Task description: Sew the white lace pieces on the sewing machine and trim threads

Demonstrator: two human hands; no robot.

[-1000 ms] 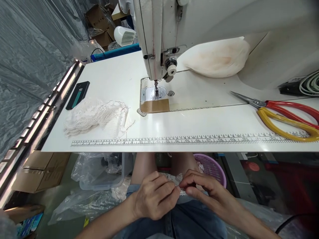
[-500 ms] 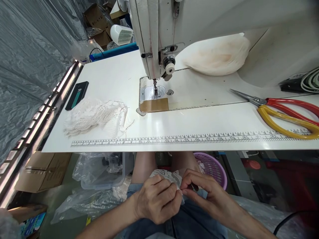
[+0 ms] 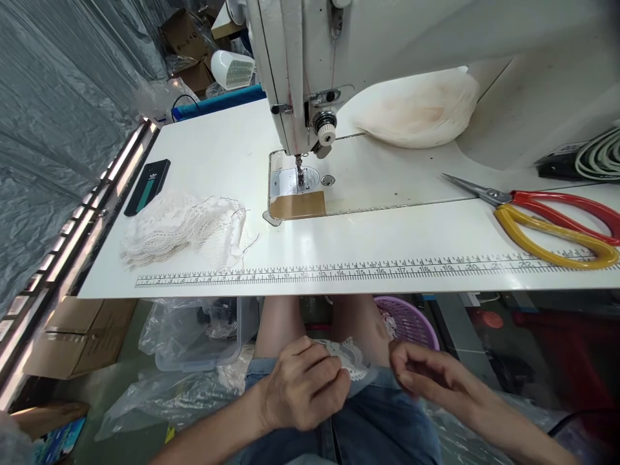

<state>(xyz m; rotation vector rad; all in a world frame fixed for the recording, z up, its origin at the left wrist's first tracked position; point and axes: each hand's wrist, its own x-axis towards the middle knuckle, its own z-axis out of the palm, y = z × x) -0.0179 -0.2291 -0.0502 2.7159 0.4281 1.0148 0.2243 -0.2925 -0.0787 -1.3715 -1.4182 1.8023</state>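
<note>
Left hand: The left hand [image 3: 307, 387], at lower centre, stays closed, fingers curled over the lace piece [image 3: 349, 358]. The exact pinch point is hidden behind the knuckles.
Right hand: The right hand [image 3: 431, 378] is now apart from the lace piece, to the right of centre in the lower frame; half a second ago its fingertips were at the edge of the lace, just beside the left hand. Its fingers are curled, thumb near forefinger. I cannot tell whether a fine thread is pinched there.
Lace piece: Located low in the frame, over the denim shorts [image 3: 392, 420]. With the right hand away, its scalloped edge shows more fully.
Effect on work: Two-handed handling of the lace gives way to a one-handed hold. I judge this a break between pulls or picks at the edge, with the left hand alone securing the piece.
Sewing machine: The sewing machine [image 3: 387, 39] spans the upper frame; no lace lies under its needle.
Lace stack: The lace stack [image 3: 186, 229] rests at left on the white table [image 3: 387, 239], unchanged, loose threads at its right end.
Scissors: The scissors [image 3: 506, 212] lie at right on the table, untouched by either hand.
</note>
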